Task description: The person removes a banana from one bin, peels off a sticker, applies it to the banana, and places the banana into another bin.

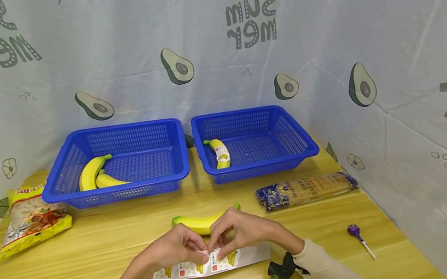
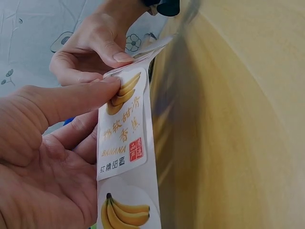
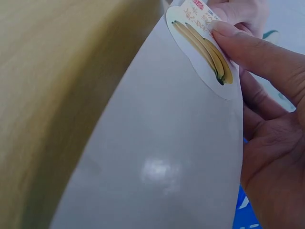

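My two hands meet at a strip of banana stickers [image 1: 253,254], held just above the wooden table. With thumb and fingers, my left hand [image 1: 172,247] pinches the strip's upper edge, its thumb over a printed sticker [image 2: 125,131]. Close beside it, my right hand [image 1: 245,228] pinches the same strip, thumb on another sticker [image 3: 205,50]. Bare glossy backing [image 3: 157,138] stretches from that sticker in the right wrist view. Just behind the hands lies a yellow banana [image 1: 199,223] with green ends, partly covered by the fingers.
At the back left, a blue basket [image 1: 126,192] holds two bananas. Right of it, another blue basket [image 1: 259,170] contains a labelled banana [image 1: 220,152]. A yellow food bag [image 1: 34,218] sits far left. A noodle packet [image 1: 307,190] and a lollipop [image 1: 354,230] lie on the right.
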`<move>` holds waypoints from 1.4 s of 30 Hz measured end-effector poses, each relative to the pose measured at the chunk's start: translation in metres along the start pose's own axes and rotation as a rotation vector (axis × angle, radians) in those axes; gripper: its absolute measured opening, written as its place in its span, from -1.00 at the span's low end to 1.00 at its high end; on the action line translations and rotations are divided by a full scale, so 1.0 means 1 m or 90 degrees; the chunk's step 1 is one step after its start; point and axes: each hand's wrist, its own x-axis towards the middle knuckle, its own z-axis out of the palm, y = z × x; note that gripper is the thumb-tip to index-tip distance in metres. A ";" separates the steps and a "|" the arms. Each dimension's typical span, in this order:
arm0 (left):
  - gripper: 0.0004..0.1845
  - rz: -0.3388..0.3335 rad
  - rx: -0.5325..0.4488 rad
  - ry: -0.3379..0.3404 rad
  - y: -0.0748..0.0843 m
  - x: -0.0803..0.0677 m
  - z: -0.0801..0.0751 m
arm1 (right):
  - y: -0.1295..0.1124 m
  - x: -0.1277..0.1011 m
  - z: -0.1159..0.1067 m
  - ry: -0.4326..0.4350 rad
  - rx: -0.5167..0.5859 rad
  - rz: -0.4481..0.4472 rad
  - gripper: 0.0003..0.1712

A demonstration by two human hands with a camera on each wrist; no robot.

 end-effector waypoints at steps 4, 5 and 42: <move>-0.94 -0.013 0.005 0.013 0.000 0.000 0.001 | 0.001 -0.001 0.000 0.001 0.022 0.024 -0.86; -0.95 -0.015 0.007 0.017 0.001 0.000 0.001 | 0.002 -0.001 0.000 0.001 0.022 0.027 -0.87; -0.96 -0.017 0.039 0.078 0.002 0.000 0.005 | -0.004 -0.009 -0.016 -0.017 -0.011 0.074 -0.92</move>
